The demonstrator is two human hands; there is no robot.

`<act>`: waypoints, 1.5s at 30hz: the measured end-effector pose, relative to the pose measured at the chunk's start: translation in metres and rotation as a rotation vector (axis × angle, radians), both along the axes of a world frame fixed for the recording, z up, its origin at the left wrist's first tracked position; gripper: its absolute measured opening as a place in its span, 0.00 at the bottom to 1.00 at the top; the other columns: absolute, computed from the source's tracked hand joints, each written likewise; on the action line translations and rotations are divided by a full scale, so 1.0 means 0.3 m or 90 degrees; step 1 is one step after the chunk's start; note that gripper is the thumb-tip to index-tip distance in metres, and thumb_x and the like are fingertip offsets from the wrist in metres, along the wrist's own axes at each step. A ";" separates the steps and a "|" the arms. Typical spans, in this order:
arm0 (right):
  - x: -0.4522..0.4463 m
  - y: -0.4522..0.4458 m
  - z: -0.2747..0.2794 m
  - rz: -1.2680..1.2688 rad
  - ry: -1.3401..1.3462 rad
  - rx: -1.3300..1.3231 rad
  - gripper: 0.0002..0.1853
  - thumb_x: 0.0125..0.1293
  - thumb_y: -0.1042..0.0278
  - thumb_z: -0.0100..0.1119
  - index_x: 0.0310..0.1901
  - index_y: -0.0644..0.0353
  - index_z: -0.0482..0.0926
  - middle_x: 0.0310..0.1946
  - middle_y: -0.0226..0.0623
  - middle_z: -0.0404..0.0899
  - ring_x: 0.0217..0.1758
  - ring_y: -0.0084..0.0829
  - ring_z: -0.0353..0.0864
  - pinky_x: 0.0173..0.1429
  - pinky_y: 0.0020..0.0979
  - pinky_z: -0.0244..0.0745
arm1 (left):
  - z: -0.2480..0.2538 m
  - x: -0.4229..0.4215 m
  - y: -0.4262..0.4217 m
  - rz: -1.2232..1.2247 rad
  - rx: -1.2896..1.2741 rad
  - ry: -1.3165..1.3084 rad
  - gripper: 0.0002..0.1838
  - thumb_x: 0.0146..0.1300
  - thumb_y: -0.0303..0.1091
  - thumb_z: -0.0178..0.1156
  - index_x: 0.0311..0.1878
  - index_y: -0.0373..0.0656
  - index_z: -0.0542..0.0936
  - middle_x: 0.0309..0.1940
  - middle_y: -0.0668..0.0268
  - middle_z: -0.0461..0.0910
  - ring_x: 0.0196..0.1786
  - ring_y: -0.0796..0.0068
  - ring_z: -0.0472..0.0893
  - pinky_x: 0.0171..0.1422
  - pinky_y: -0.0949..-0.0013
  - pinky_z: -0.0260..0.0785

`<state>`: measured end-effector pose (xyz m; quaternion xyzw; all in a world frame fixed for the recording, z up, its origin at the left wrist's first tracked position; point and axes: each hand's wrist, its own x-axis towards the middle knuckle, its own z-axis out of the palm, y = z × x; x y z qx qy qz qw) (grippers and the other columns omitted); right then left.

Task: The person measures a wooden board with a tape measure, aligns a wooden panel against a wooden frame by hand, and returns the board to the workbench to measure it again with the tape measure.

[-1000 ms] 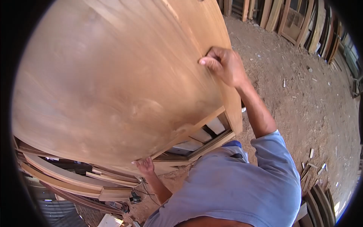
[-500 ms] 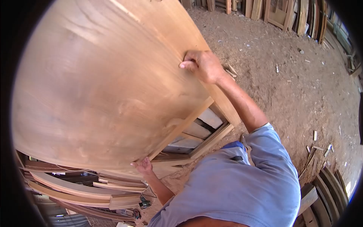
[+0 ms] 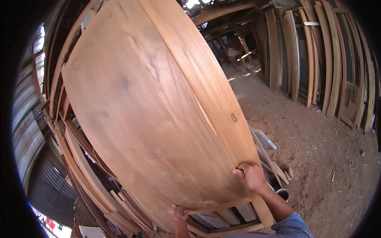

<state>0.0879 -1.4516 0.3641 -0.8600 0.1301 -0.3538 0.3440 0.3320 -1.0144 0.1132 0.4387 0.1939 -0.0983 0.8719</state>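
Note:
A large wooden door (image 3: 158, 115) with a smooth, broad panel leans in front of me, tilted away at the top. A keyhole-shaped cutout (image 3: 233, 117) shows in its right stile. Near the bottom is a framed opening, through which pale boards (image 3: 228, 217) are visible. My right hand (image 3: 251, 176) is closed around the door's right edge, thumb on the face and most fingers hidden. Lower and to the left, my left hand (image 3: 181, 215) grips the door beside the opening's left corner, its fingers partly hidden.
Stacked curved timber (image 3: 89, 170) lies close along the door's left side. Corrugated sheet metal (image 3: 49, 190) stands farther left. Upright planks and frames (image 3: 329, 59) line the back right. Wood offcuts (image 3: 279, 170) lie on the dirt floor (image 3: 317, 158) beside my right hand.
My view has tilted up, so the door's upper part, the cutout and the planks behind now show. Both hands keep their hold on the door and appear lower in view.

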 end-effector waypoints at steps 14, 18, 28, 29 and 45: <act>0.025 -0.060 -0.035 0.068 -0.045 -0.017 0.17 0.60 0.50 0.60 0.30 0.58 0.82 0.22 0.45 0.80 0.26 0.48 0.80 0.34 0.45 0.74 | 0.069 -0.037 -0.083 0.099 -0.010 0.073 0.68 0.41 0.70 0.67 0.72 0.39 0.40 0.67 0.60 0.52 0.66 0.59 0.60 0.70 0.52 0.54; 0.008 -0.051 -0.012 0.069 -0.058 -0.016 0.17 0.60 0.50 0.61 0.29 0.58 0.81 0.22 0.45 0.80 0.26 0.48 0.80 0.34 0.44 0.74 | 0.050 -0.025 -0.068 0.138 -0.018 0.113 0.56 0.44 0.71 0.64 0.66 0.41 0.55 0.62 0.62 0.62 0.62 0.63 0.66 0.66 0.54 0.60; 0.031 -0.053 -0.040 0.058 -0.070 -0.002 0.16 0.58 0.51 0.63 0.28 0.58 0.81 0.20 0.45 0.79 0.25 0.47 0.80 0.32 0.44 0.74 | 0.064 -0.021 -0.083 0.157 -0.013 0.128 0.49 0.49 0.70 0.61 0.65 0.45 0.61 0.62 0.63 0.63 0.65 0.62 0.64 0.69 0.53 0.55; 0.032 -0.053 -0.042 0.051 -0.067 -0.005 0.16 0.58 0.50 0.63 0.28 0.57 0.81 0.20 0.45 0.79 0.25 0.47 0.80 0.31 0.44 0.74 | 0.063 -0.023 -0.079 0.136 -0.020 0.114 0.48 0.49 0.70 0.61 0.65 0.46 0.61 0.63 0.63 0.62 0.65 0.63 0.64 0.69 0.53 0.55; 0.053 0.099 0.005 -0.013 -0.238 0.010 0.20 0.63 0.67 0.55 0.54 0.67 0.67 0.42 0.53 0.71 0.46 0.50 0.72 0.49 0.46 0.66 | 0.111 -0.123 -0.093 -0.110 0.004 -0.040 0.47 0.50 0.70 0.60 0.65 0.45 0.63 0.61 0.60 0.66 0.61 0.58 0.69 0.66 0.51 0.59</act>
